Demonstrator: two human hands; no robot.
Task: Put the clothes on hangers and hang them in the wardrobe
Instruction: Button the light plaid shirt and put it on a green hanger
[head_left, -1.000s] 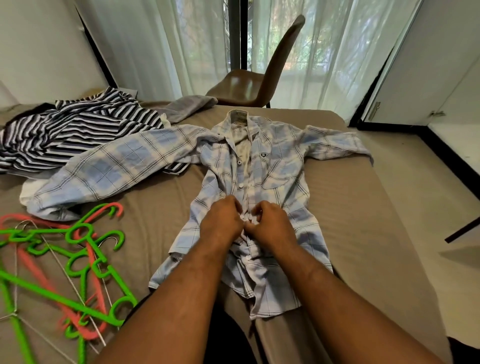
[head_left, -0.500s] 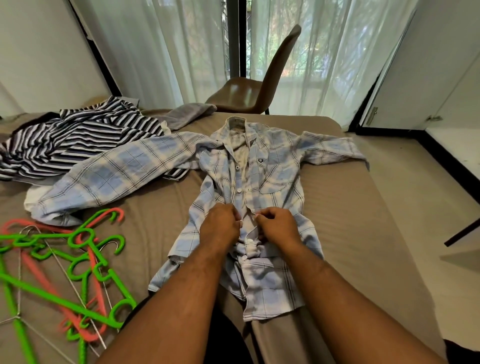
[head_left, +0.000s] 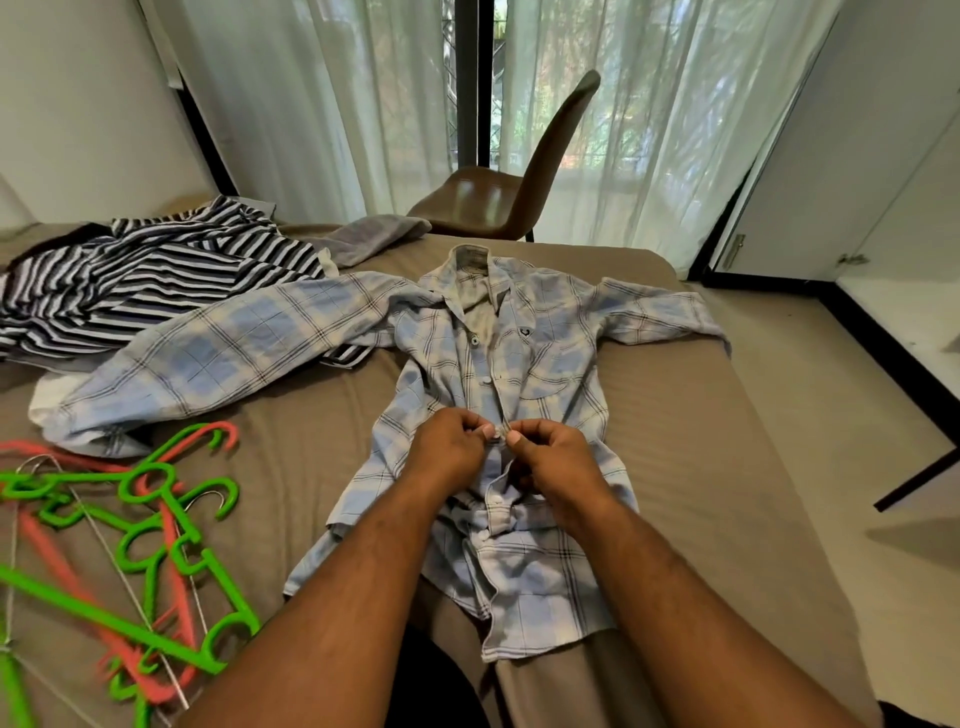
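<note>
A light blue plaid shirt (head_left: 550, 364) lies face up on the bed (head_left: 685, 467), sleeves spread to both sides. My left hand (head_left: 449, 447) pinches the left edge of its button placket at mid-chest. My right hand (head_left: 553, 457) pinches the right edge, thumb and fingers meeting my left hand at a white button. A striped black and white garment (head_left: 156, 275) is heaped at the far left. Green and pink plastic hangers (head_left: 130, 561) with thin wire ones lie tangled at the near left of the bed.
A grey cloth (head_left: 374, 236) lies at the bed's far edge. A brown chair (head_left: 509, 192) stands behind the bed before sheer curtains. White wardrobe doors (head_left: 852, 171) are at the right, with open floor between them and the bed.
Both hands have moved a little up the shirt front, from the lower placket to the button at mid-chest. The view has tilted down slightly.
</note>
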